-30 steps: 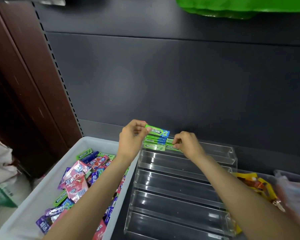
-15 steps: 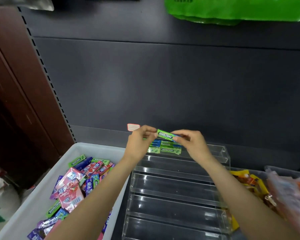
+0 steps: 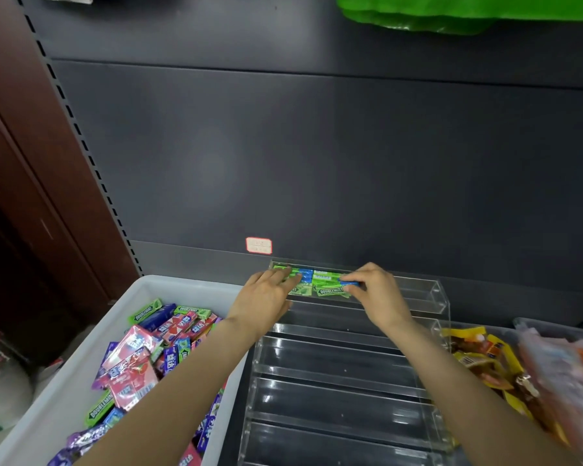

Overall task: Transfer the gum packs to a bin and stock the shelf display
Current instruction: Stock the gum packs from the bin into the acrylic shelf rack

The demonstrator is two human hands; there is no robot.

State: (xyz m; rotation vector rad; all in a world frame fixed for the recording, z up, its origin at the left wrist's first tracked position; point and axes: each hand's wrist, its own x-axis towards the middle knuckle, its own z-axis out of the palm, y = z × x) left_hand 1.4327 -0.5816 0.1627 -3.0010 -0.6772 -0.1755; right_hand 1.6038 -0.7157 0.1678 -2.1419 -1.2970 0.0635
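A clear tiered acrylic display [image 3: 344, 368] stands on the shelf. Its top tier holds several green and blue Doublemint gum packs [image 3: 329, 290]. My left hand [image 3: 266, 294] lies with straight fingers on the left stack of packs [image 3: 305, 274]. My right hand [image 3: 376, 290] pinches the blue end of one gum pack [image 3: 349, 283] at the right stack. A white bin [image 3: 48, 381] at the left holds several mixed gum packs [image 3: 138, 361] in pink, purple, green and blue.
The lower tiers of the display hold nothing. Yellow and orange snack packets [image 3: 478, 358] and a pile of pale wrapped goods [image 3: 562, 375] lie at the right. A dark back panel with a small price label [image 3: 259, 245] rises behind. A brown wooden post [image 3: 31, 163] is at the left.
Both hands carried the green pack down from above the display into the top tier. My left hand let go of it and now rests flat on the left stack.
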